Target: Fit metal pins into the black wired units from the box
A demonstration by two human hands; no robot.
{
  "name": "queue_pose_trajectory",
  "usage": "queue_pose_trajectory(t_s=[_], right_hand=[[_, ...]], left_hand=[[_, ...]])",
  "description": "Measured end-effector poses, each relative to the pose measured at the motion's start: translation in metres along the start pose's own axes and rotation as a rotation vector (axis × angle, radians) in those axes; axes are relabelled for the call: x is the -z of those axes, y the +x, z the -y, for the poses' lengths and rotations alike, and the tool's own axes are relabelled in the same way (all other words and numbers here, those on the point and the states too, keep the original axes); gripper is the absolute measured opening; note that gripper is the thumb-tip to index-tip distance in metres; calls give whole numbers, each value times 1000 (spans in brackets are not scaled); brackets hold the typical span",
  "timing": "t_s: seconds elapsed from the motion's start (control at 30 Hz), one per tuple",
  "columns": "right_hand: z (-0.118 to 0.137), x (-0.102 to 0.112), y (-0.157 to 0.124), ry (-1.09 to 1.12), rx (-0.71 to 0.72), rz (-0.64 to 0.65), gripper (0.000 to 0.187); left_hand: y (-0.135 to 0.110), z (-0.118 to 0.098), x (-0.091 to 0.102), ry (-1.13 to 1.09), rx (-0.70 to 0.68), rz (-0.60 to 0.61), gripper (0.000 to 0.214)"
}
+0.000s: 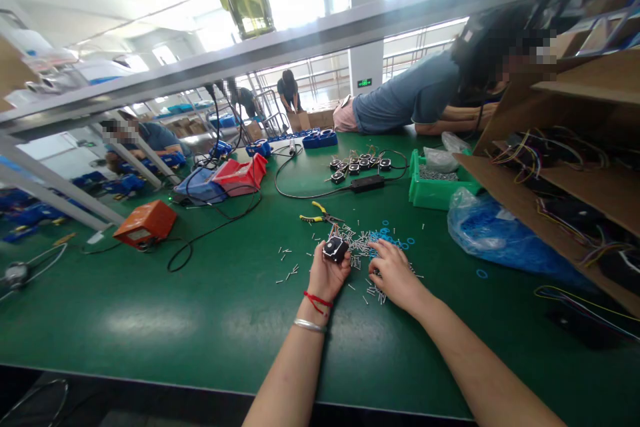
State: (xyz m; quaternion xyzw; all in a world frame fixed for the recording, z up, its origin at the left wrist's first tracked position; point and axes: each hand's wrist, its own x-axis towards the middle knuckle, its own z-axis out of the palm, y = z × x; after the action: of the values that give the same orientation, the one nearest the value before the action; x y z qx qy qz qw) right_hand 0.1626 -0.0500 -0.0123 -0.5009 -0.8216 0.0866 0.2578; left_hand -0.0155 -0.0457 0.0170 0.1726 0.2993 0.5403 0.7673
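My left hand (329,271) is closed around a small black motor (335,249), its face with a light outline turned up. Wires show at the motor's far side. My right hand (397,275) reaches palm down over loose screws (358,244) and thin blue rings (411,241). Its fingers are bent and slightly apart, with the tips at the near edge of the rings; nothing held shows between them. Just beyond my left hand lies a pair of pliers with yellow-and-black handles (313,218).
Several similar motors (354,167) stand farther back near a black cable adapter (367,183). A green bin (440,193), a blue plastic bag (500,233) and a cardboard shelf (520,203) are on the right. Red (243,175) and orange (145,223) items stand left. A co-worker (410,103) leans opposite.
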Motion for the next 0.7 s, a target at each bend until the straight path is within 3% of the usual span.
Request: queue_pose_trajectory(t_s=[0.23, 0.7], right_hand=[[5, -4, 1, -42, 28, 7, 10], [-2, -5, 0, -56, -36, 28, 1]], left_hand=[[3, 3, 6, 9, 25, 26, 38], [5, 4, 8, 17, 35, 57, 35]])
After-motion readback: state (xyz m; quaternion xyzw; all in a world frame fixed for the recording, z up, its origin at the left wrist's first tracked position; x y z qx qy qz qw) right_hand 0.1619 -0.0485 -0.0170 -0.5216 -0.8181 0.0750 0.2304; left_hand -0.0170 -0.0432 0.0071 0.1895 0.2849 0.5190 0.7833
